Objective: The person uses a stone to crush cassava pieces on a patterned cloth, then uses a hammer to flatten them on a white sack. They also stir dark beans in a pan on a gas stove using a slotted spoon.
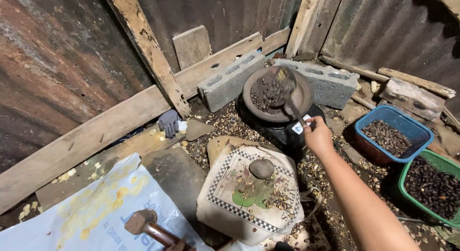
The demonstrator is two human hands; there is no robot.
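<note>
Dirt floor (335, 193) strewn with shell bits, corrugated metal walls (57, 54), timber planks, concrete blocks (230, 78). Far left low: hammer (143, 224), left hand (176, 245) barely visible at handle, grip unclear. Centre: cloth-covered slab, round stone (261, 168) on top. Right hand (316, 133) closed round spoon (287, 90); spoon bowl up-left of fingers, over dark seeds in pan (277, 93). Far right: blue basket (392, 133), green basket (433, 186), both holding seeds.

I see the right hand (317, 134) gripping a long spoon (289, 95), its bowl over dark seeds in a round pan (277, 94) on a black stove (280, 131), far centre. A blue basket (393, 133) and a green basket (431, 186) of seeds sit right. Near left, a hammer (146, 226), its handle running off the bottom edge; whether the left hand grips it I can't tell.
</note>
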